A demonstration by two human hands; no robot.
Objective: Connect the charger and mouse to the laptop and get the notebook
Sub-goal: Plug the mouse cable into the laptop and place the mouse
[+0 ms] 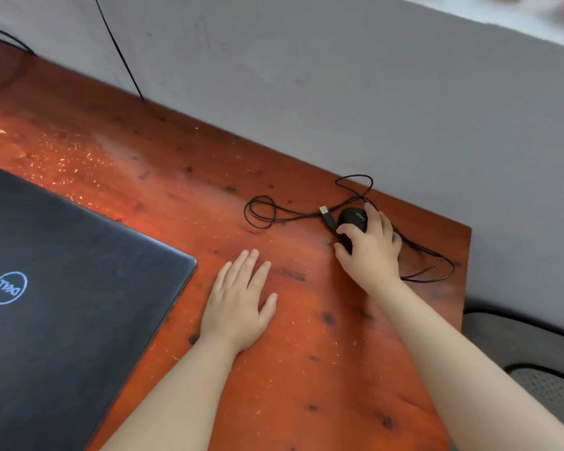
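Observation:
A black laptop (pixel 62 288) lies closed at the left of the red-brown wooden desk (pixel 176 164). A black wired mouse (pixel 352 219) sits near the desk's far right corner. My right hand (pixel 372 249) lies over the mouse with its fingers curled round it. The mouse's thin black cable (pixel 261 209) loops over the desk to the left and right of the mouse. Its USB plug (pixel 324 212) lies just left of the mouse. My left hand (pixel 238 301) rests flat on the desk, fingers straight, between laptop and mouse. No charger or notebook is in view.
A grey wall (pixel 339 76) runs along the desk's far edge. A black cord (pixel 121 50) hangs down the wall to the desk at the back left. The desk's right edge drops off beside a grey mesh chair seat (pixel 528 353).

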